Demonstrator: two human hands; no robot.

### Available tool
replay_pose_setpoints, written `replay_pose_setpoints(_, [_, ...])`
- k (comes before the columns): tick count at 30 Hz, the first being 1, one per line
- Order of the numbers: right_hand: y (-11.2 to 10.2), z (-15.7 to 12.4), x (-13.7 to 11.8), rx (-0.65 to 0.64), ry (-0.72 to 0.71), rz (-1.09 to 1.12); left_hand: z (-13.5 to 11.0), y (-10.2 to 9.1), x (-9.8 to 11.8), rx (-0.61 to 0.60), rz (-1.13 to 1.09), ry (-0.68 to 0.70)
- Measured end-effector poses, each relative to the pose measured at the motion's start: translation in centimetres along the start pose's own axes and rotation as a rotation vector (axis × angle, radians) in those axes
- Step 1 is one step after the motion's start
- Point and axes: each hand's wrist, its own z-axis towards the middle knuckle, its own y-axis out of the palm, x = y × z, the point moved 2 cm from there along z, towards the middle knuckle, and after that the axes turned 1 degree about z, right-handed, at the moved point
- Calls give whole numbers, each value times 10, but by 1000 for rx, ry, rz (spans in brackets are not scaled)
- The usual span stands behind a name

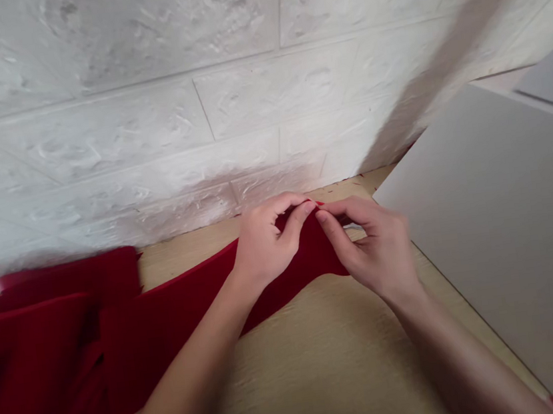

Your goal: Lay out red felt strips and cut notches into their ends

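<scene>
A dark red cloth (63, 354) lies over the left of a light wooden table (320, 363) and stretches in a narrowing strip toward the back right. My left hand (265, 242) is closed on the strip's far end, fingers curled over its edge. My right hand (372, 249) meets it from the right, thumb and fingers pinching the same red corner. Both hands touch each other at the fingertips. The cloth's tip is mostly hidden under the fingers.
A white textured brick-pattern wall (144, 116) rises right behind the table's back edge. A flat grey panel (510, 218) stands along the table's right side. A folded part of the red cloth (63, 277) bunches at the back left by the wall.
</scene>
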Motion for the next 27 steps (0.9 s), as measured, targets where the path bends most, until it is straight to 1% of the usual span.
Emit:
replay_pose_setpoints(3, [-2,-5,4,-10,49,19,4,-10,-3,57,-16,-38])
replay_pose_setpoints(7, [-7,-19,14,-73,159,65,10,-25,-5,155,18,-80])
replay_pose_setpoints(9, [-11,-25,16,-86,189,64,11,-28,-4,159,42,-78])
replay_pose_setpoints(13, [-18,-33,17,-81,224,50,11,-28,-2,153,48,-63])
replay_pose_setpoints(19, [-20,-42,23,-102,343,123,10,-27,-2,145,29,-72])
replay_pose_setpoints(27, [-19,-43,20,-15,341,71,11,-30,-4,146,20,-71])
